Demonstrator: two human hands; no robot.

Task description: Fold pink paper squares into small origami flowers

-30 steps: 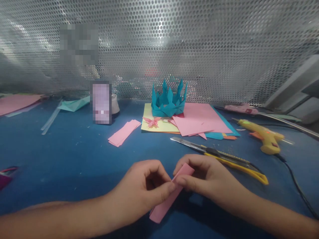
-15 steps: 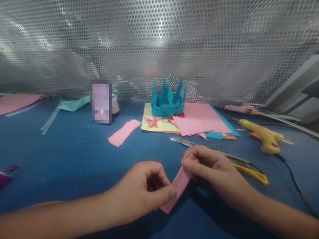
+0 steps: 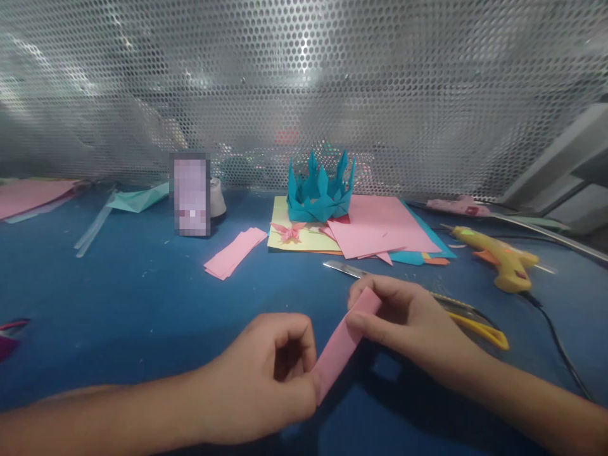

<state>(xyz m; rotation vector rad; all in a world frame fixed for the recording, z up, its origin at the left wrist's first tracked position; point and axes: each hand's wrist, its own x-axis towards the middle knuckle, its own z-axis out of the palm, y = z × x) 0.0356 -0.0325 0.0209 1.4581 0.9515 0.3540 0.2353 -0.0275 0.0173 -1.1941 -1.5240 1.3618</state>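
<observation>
A pink paper strip point(image 3: 341, 348) slants between my two hands, above the blue table. My left hand point(image 3: 275, 367) pinches its lower end between thumb and fingers. Near the upper end, my right hand point(image 3: 399, 313) grips it with the thumb on the near face and the fingers behind. A box cutter point(image 3: 477, 330) with a yellow handle lies just beyond my right hand, which hides its middle. Farther left rests a small stack of pink paper strips point(image 3: 235, 253).
A folded blue paper crown point(image 3: 319, 196) stands on coloured paper sheets point(image 3: 389, 225), beside a pink paper flower point(image 3: 287, 232). A yellow glue gun point(image 3: 503, 256) with its cord lies right. A blurred-out upright phone-shaped object point(image 3: 192, 196) stands left. Perforated metal point(image 3: 304, 95) closes the back.
My left hand has slid down to the strip's lower end. The right hand's thumb now sits lower on the strip, so more of its upper end shows.
</observation>
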